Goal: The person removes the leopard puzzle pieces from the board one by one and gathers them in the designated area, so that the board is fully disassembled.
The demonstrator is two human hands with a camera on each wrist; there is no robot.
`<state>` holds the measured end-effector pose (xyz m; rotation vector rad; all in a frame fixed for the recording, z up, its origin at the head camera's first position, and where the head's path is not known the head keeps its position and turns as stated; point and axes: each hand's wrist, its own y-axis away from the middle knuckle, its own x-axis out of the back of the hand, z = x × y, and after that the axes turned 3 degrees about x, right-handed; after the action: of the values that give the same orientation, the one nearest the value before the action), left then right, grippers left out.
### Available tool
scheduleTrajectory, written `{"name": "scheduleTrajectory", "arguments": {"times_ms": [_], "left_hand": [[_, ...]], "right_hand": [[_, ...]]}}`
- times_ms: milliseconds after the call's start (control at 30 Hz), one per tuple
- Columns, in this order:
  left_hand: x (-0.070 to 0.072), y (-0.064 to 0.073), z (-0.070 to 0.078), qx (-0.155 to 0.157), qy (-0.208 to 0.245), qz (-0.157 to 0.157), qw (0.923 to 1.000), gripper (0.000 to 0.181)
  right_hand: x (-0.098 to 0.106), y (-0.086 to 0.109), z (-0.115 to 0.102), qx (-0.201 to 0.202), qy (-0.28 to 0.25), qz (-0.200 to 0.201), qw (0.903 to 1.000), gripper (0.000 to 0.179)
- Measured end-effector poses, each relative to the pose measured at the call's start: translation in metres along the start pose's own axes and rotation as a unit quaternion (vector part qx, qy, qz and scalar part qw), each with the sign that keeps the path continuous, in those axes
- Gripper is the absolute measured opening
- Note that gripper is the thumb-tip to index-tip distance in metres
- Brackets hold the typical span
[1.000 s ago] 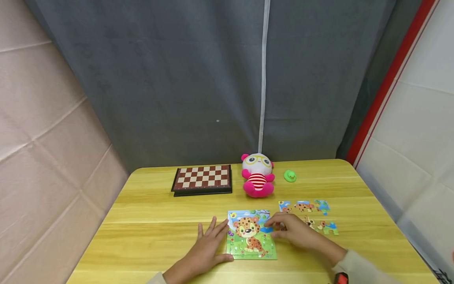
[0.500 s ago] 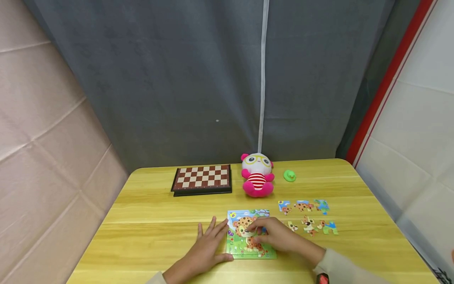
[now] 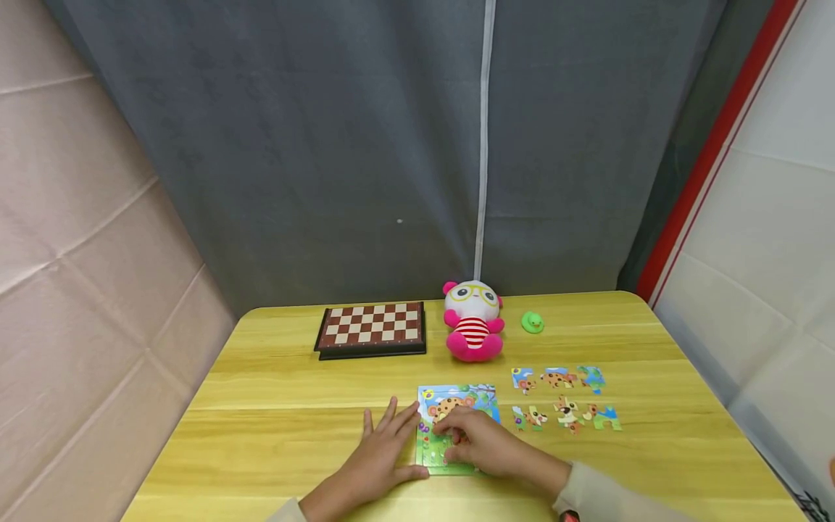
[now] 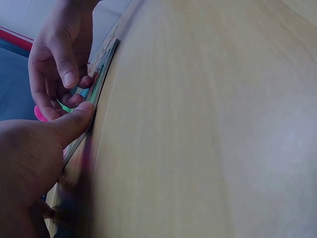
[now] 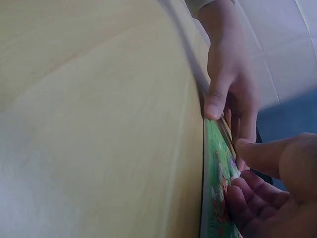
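Observation:
A square puzzle board (image 3: 433,460) with a spotted leopard cub picture lies on the table; its middle is covered by my right hand. My left hand (image 3: 385,449) lies at its left side, fingers spread, with fingertips and thumb at the board's edge. In the left wrist view the left thumb (image 4: 81,111) rests at the rim. My right hand (image 3: 483,438) is over the board's middle, its fingers loosely bent and fingertips close to the picture. The right wrist view shows the right thumb (image 5: 255,153) apart from the bent fingers, with no piece visible between them.
Right of the board lie several loose jigsaw pieces in two rows, among them a flower-and-animal piece (image 3: 530,418) and a blue-green piece (image 3: 592,378). Behind stand a chessboard box (image 3: 372,330), a pink panda plush (image 3: 474,322) and a green duck toy (image 3: 533,322). A grey curtain (image 3: 313,159) hangs behind the table.
My right hand has moved left and slightly toward me, from the board's right edge to over its middle, uncovering loose pieces on the right. My left hand has stayed in place.

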<state>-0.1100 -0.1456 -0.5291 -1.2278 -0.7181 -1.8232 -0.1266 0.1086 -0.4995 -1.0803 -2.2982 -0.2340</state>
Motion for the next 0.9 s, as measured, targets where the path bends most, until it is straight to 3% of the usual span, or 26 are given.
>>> {"name": "scheduleTrajectory", "arguments": {"times_ms": [467,700,900], "left_hand": [[0.002,-0.001,0.001,0.006,-0.001,-0.008,0.9999,0.094],[0.009,-0.002,0.013,0.050,-0.013,-0.028,0.9983,0.093],[0.014,-0.004,0.024,0.080,0.023,-0.034,0.9959,0.093]], "right_hand": [[-0.013,-0.002,-0.006,-0.028,0.059,0.014,0.9978,0.048],[-0.015,-0.004,-0.005,-0.029,0.090,0.018,0.9954,0.052],[-0.016,-0.005,-0.004,-0.034,0.083,0.022,0.9957,0.048]]}}
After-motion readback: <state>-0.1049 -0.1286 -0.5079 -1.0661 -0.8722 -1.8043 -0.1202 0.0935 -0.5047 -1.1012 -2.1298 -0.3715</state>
